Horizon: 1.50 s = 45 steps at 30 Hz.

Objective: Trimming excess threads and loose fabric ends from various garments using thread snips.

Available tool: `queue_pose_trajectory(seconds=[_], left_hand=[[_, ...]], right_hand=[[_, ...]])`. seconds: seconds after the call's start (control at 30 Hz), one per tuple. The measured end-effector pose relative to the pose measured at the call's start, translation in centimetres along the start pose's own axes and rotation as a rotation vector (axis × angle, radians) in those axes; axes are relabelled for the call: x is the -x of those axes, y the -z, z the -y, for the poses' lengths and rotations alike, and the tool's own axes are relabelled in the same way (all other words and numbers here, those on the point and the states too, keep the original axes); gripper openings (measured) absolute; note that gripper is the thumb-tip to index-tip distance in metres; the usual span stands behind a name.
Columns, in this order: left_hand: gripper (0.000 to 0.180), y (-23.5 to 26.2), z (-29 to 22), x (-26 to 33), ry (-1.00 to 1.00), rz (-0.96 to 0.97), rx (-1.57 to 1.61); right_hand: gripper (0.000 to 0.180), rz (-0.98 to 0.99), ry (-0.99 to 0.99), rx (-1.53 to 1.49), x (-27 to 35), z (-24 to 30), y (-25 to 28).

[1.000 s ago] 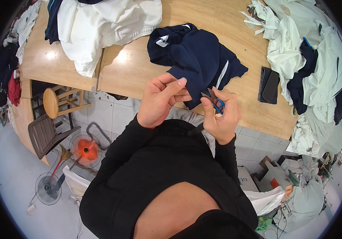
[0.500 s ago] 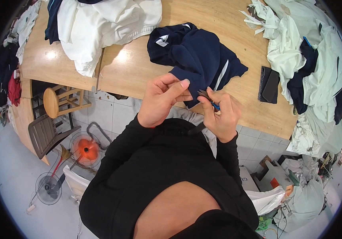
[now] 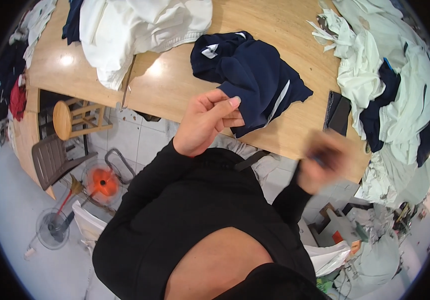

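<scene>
Several left fingers (image 3: 228, 106) clamped on navy cloth (image 3: 260, 72), right fingers (image 3: 342, 146) blurred, grip unclear.

From the wearer's head, the left of two side-by-side fisheye cameras is looking steeply down, facing past the near black-clad torso (image 3: 195, 205) to the far wooden counter (image 3: 295, 30). It is catching the left hand (image 3: 207, 120) and right hand (image 3: 327, 157) at close range, mid-scene, and bending edges rimward.
</scene>
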State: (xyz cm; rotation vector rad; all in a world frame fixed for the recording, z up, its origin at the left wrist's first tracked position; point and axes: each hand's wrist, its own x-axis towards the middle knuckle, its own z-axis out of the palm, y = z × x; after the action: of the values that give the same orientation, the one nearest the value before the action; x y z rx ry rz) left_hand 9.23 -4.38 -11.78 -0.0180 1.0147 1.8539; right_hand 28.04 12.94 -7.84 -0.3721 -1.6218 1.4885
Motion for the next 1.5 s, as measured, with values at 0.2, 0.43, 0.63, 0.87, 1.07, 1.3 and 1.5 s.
queue_pose_trajectory(seconds=[0.2, 0.43, 0.63, 0.87, 1.07, 1.3, 1.5], left_hand=[[0.013, 0.5, -0.5, -1.1, 0.046, 0.012, 0.092], [0.01, 0.4, -0.5, -0.5, 0.028, 0.054, 0.132], [0.011, -0.3, -0.7, -0.3, 0.004, 0.023, 0.05], [0.02, -0.9, -0.9, -0.5, -0.062, -0.01, -0.082], [0.036, -0.2, -0.4, -0.1, -0.112, 0.002, -0.111], [0.032, -1.7, -1.2, -0.3, 0.008, -0.091, -0.04], [0.03, -0.2, 0.3, -0.5, -0.123, -0.014, -0.146]], right_hand=[[0.009, 0.619, 0.804, -0.938, -6.3, 10.5, 2.9], [0.014, 0.685, 1.109, -0.56, -5.6, 16.7, 3.4], [0.026, 0.7, 1.344, -0.185, -4.7, 19.8, 3.2], [0.041, 0.705, 1.558, 0.315, -2.6, 24.0, 3.2], [0.052, 0.698, 1.693, 0.654, 0.6, 29.2, 3.2], [0.043, 0.768, 1.781, 0.716, 2.4, 29.8, 3.9], [0.039, 0.92, 1.713, 0.483, 2.2, 29.1, 4.8]])
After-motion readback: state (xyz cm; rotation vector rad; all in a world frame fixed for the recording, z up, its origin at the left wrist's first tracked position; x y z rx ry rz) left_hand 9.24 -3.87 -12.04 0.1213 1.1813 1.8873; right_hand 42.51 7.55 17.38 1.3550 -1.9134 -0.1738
